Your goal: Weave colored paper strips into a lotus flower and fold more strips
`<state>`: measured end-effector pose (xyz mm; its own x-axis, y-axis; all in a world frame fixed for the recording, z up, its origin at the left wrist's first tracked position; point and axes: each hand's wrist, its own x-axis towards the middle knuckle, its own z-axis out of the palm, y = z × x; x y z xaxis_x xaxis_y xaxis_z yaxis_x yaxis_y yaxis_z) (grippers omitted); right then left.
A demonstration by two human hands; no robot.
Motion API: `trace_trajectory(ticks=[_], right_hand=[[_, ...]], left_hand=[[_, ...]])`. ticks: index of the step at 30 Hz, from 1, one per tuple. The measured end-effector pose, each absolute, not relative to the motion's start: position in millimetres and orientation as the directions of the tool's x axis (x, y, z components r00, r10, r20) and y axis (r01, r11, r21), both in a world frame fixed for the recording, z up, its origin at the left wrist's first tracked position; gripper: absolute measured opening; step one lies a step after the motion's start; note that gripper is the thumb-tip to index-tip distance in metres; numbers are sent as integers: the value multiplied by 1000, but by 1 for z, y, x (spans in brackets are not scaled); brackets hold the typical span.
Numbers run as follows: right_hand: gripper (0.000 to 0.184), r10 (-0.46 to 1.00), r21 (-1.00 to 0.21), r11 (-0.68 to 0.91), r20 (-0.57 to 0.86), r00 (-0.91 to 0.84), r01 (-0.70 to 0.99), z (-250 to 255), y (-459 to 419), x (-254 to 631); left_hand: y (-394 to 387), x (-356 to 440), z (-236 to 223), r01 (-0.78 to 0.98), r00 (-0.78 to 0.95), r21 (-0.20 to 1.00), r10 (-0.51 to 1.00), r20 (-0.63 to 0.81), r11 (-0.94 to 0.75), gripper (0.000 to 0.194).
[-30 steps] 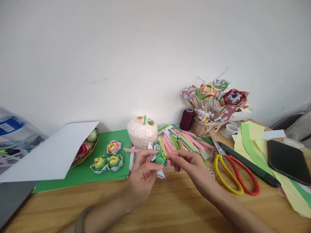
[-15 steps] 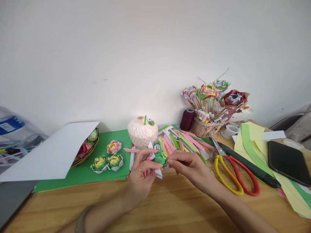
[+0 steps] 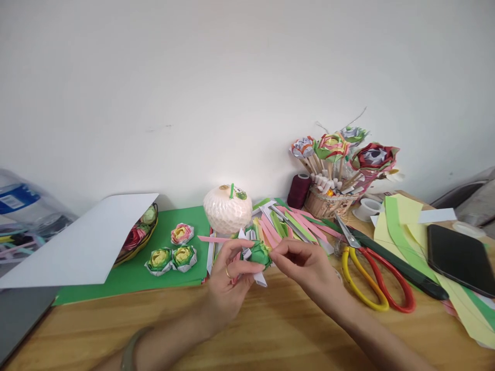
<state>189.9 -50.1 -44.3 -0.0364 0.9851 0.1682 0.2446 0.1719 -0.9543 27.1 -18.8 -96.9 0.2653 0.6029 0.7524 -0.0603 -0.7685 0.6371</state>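
Note:
Between my hands, above the wooden table, is a green paper flower [image 3: 258,253] with white and pink strips sticking out. My left hand [image 3: 228,273] grips it from the left with thumb and fingers. My right hand [image 3: 303,263] pinches at its right edge, beside the yellow-green centre; whether a petal or a strip is between those fingertips is hidden. To the left, finished-looking paper flowers [image 3: 184,256] in green, yellow, pink and white lie on green paper [image 3: 166,284]. A pile of coloured paper strips [image 3: 297,226] lies just behind my hands.
Scissors [image 3: 363,257] with yellow and red handles lie right of my right hand, over a dark green long object [image 3: 410,270]. A phone [image 3: 460,257] rests on paper sheets. Behind stand a white textured pot [image 3: 227,210], maroon thread [image 3: 299,190] and a flower basket [image 3: 330,203]. White paper [image 3: 85,242] juts in left.
My hands and the green paper flower have shifted slightly to the right. The flower has turned a little, and its lower white strip points further right.

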Motion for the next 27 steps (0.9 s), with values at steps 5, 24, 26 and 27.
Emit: trace_trajectory(ticks=[5,24,26,27], right_hand=[[19,934,-811,345,349,-82,474,-44,-53,190],[29,948,-988,-55,-97,-302,145,-32,-45,205],[30,952,-989,-82,-116,-285,127,-36,-43,206],[30,952,-989,-92,-122,-281,119,-38,-42,207]], left_hand=[[-17,27,-96,-62,253,629,598,761,-775,30],[-15,25,-97,-182,346,656,577,740,-732,30],[-15,26,-96,-199,354,665,580,734,-720,31],[-16,26,-96,-203,354,666,580,734,-718,31]])
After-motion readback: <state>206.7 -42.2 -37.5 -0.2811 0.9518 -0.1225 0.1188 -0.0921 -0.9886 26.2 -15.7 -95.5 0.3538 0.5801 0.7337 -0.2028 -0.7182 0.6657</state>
